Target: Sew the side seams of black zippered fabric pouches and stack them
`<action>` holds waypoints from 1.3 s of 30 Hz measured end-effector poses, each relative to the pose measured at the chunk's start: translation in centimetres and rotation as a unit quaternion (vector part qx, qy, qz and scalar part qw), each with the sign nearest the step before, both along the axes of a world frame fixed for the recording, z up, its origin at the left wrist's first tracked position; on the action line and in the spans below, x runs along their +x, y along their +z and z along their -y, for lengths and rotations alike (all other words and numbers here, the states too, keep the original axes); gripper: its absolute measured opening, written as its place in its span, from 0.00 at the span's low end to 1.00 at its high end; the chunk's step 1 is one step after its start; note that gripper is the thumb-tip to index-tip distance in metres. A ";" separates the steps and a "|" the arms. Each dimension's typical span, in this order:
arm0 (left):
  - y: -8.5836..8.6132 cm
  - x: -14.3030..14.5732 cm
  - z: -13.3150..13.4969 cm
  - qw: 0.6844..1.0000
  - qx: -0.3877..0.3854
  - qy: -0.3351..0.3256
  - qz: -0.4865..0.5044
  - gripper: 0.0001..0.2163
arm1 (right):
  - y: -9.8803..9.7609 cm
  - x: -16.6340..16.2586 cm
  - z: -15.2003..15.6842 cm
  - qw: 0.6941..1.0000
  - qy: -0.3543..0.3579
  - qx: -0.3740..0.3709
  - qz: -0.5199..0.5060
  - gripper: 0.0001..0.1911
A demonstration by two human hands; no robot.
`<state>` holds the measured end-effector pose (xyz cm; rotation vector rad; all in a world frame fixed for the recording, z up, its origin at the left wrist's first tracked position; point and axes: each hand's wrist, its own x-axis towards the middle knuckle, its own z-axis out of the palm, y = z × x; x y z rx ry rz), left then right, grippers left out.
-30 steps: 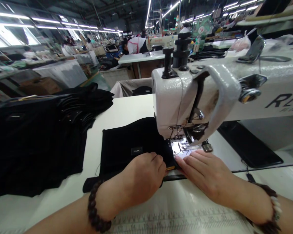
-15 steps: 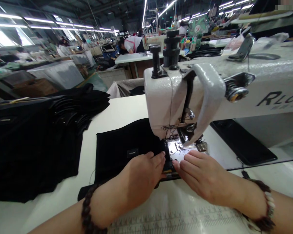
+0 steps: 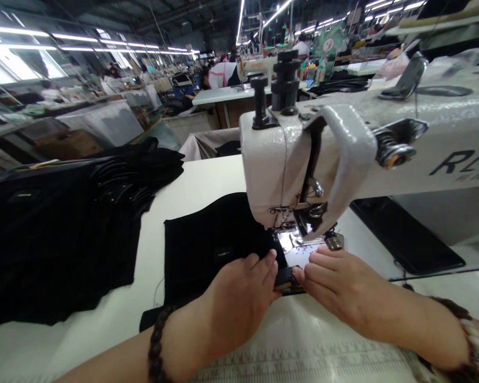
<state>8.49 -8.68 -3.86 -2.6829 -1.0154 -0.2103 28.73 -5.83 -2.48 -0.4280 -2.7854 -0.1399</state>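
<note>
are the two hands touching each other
Apart: the head view shows a gap between the left hand and right hand, with gold zipper teeth visible in it.

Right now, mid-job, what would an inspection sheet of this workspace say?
Surface: pale table, with ruler marks at the near side.
Work pieces: black fabric reaching under the sewing machine head; golden zipper teeth near its front edge.
Clutter: stack of black pieces at left; black phone-like slab at right.
Left hand: on the fabric, beside the teeth.
Right hand: thumb at the dark strip by the teeth.
Cables: nothing seen on the tabletop; loose thread beside the fabric.
Surroundings: another sewing machine, a person bent there; lit ceiling lights.
</note>
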 end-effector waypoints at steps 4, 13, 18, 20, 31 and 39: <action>0.4 -0.2 -0.2 0.999 -0.017 0.000 -0.031 0.16 | -0.1 -0.2 0.1 1.000 -0.005 0.003 0.000 0.19; 0.6 -0.6 -0.5 0.999 -0.014 0.012 -0.046 0.18 | -1.1 -0.4 0.1 1.000 -0.027 0.008 0.009 0.18; 0.5 -1.0 -0.9 0.997 -0.041 0.016 -0.066 0.16 | -1.3 -0.8 0.1 0.999 -0.045 0.016 0.020 0.18; 0.5 -1.1 -1.1 0.996 -0.051 0.013 -0.077 0.16 | -1.3 -0.9 0.0 0.998 -0.054 0.024 0.015 0.17; -0.2 -0.9 -2.5 0.995 -0.034 0.015 -0.092 0.16 | -1.4 -1.7 -0.6 0.991 -0.120 0.051 0.015 0.20; -0.2 -0.6 -3.4 0.994 -0.048 0.030 -0.089 0.13 | -1.4 -2.2 -1.0 0.981 -0.181 0.067 0.010 0.15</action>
